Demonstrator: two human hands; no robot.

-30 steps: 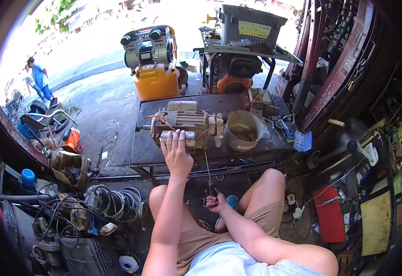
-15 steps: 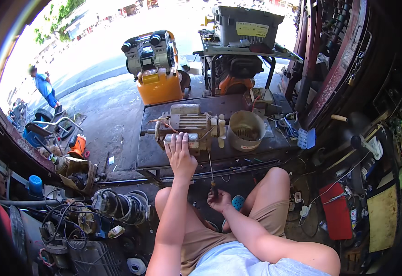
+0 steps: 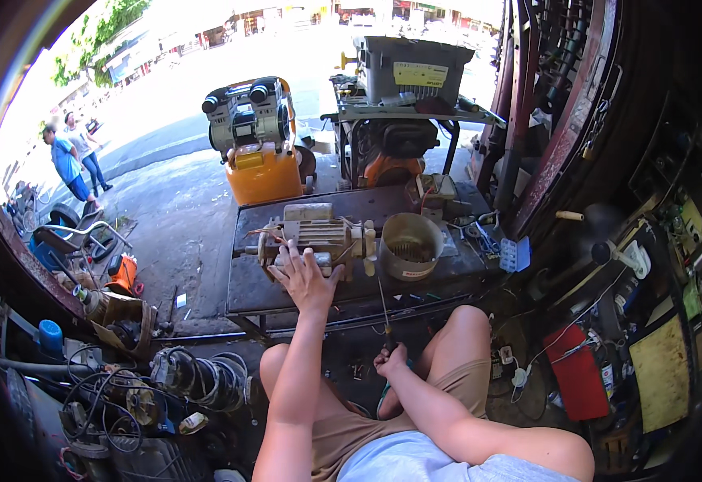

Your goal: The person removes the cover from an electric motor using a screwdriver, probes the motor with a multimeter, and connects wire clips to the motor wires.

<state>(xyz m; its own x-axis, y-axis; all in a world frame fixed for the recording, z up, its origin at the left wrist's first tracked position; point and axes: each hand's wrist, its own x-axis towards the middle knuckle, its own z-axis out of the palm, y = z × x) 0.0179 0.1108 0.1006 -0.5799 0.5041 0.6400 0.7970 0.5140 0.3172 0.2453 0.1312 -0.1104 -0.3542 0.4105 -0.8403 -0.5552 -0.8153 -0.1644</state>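
Note:
A worn metal electric motor [image 3: 323, 233] lies on its side on a dark metal bench [image 3: 263, 297], with loose wires at the left end and a fan [image 3: 369, 251] at the right. My left hand [image 3: 304, 281] has its fingers spread over the cylindrical part on the motor's near side; whether all fingertips touch it is unclear. My right hand [image 3: 391, 359], low between my knees, is closed round the handle of a long screwdriver [image 3: 383, 309], whose shaft points up at the bench's front edge near the fan. An open metal cylinder [image 3: 411, 265] stands right of the fan.
An orange compressor [image 3: 259, 173] and a stand with a grey bin [image 3: 411, 68] are behind the bench. Cluttered coiled cables [image 3: 198, 369] lie left, a red panel [image 3: 572, 369] right. Two people [image 3: 70, 165] are outside at the left. A parts box [image 3: 514, 255] sits at the bench's right.
My left hand's fingers have spread wider. The view has shifted, so the bench and background sit lower in the picture. My right hand keeps hold of the screwdriver.

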